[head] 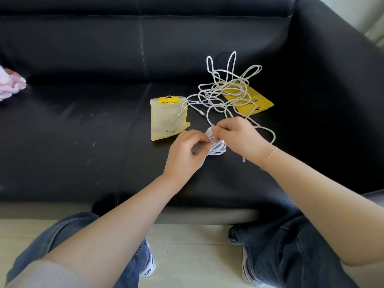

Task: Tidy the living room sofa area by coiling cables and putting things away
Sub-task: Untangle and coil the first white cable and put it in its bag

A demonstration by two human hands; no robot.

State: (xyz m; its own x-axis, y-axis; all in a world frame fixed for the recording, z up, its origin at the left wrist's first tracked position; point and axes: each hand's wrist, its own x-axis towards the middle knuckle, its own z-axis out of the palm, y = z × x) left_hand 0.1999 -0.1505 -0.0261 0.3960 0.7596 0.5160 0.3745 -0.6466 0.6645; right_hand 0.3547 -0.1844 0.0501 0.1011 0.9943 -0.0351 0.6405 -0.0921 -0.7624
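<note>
While both hands work mid-frame on the sofa [83, 121]:
Left hand [185, 152]: grip clamped on coil [217, 147].
Right hand [239, 135]: pinching cable [226, 90], tangled upper right.
Pouches [166, 121]: beside it.

You've got 2 yellow pouches [168, 118] [250, 100] on 1 black sofa [83, 121], 1 loose white cable tangle [226, 88], 1 wound coil [217, 145], 1 pink cloth [10, 85] far left, 2 hands [184, 152] [242, 136], 1 bracelet [269, 156], 2 shoes [149, 260] [249, 267]
</note>
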